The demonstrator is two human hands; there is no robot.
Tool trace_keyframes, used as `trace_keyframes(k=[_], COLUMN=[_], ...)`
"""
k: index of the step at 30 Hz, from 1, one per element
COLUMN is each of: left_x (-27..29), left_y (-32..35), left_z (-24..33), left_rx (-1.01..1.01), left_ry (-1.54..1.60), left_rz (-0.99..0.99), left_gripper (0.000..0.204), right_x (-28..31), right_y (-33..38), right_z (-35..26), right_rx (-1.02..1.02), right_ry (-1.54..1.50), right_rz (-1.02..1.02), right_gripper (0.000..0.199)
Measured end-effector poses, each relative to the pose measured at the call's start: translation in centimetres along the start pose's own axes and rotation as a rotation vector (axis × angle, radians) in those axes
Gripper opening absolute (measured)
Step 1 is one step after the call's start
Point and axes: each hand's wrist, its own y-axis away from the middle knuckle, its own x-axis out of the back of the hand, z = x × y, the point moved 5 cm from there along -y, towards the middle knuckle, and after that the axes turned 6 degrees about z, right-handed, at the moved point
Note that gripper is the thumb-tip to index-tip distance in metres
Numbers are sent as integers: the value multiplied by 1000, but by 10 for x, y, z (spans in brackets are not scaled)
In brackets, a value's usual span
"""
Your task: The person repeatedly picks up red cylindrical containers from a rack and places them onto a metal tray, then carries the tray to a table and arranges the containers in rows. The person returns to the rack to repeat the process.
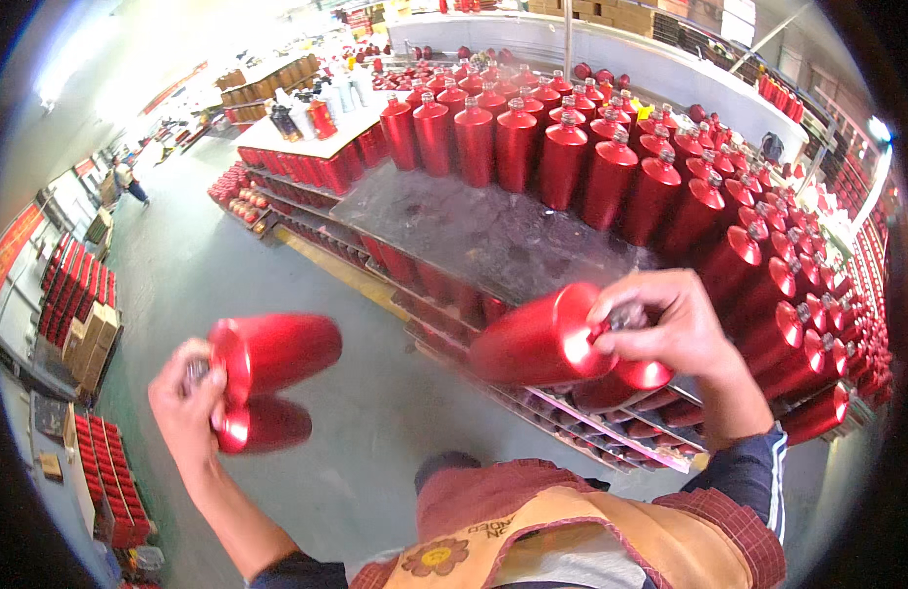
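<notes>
My left hand (182,395) is closed round the necks of two shiny red metal bottles, one upper bottle (282,348) and one lower bottle (269,424). Both lie tilted on their sides in the air over the floor, bases pointing right. Near the front edge of the dark tabletop (454,226), my right hand (670,319) grips a pair of the same bottles by their necks. Its front bottle (542,339) points left and partly covers the second bottle (626,383). Many more upright red bottles (562,162) stand in rows on the table beyond.
Shelves under the table hold more red bottles (429,285). A white-topped stand (331,142) with assorted bottles is at the back left. Racks of red items (76,285) and cardboard boxes (93,344) line the far left. Another person (130,182) is in the distant aisle.
</notes>
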Motion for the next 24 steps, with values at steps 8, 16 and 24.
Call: trace_keyframes(k=[8,16,24], left_x=[-204,-371,-434], left_y=[-259,-358,-373], left_z=[-31,-67,-102], left_rx=[-178,-229,-261], left_ry=[59,22,32], left_rz=[-649,-1138,-1304], left_gripper=[21,18,18], right_x=[-30,-61,-63], right_y=[-183,-339,-390], right_z=[-10,45,97], right_rx=[-5,-237,-361], right_ry=[386,370,439], right_rz=[351,369,351], right_gripper=[22,17,26])
